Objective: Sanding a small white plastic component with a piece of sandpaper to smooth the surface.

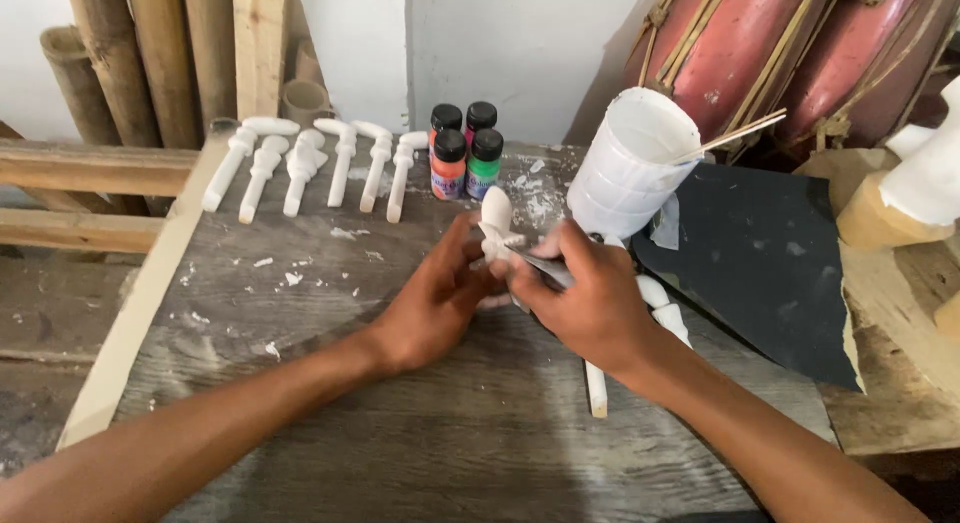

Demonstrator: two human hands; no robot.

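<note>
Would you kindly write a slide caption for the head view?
Left hand holds a white carved piece while right hand works it with a blade, beside paint bottles.

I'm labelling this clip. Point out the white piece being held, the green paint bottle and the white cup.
white piece [495,215], head view, its rounded top.
green paint bottle [484,173], head view, its body.
white cup [625,173], head view, its outer wall.

Ahead of you, six white carved pieces [310,168] lie in a row beside four paint bottles [466,148]. To your right stands a white cup [628,168] holding sticks [735,135], with dark sandpaper [760,263] and red drums [790,53] beyond.
</note>
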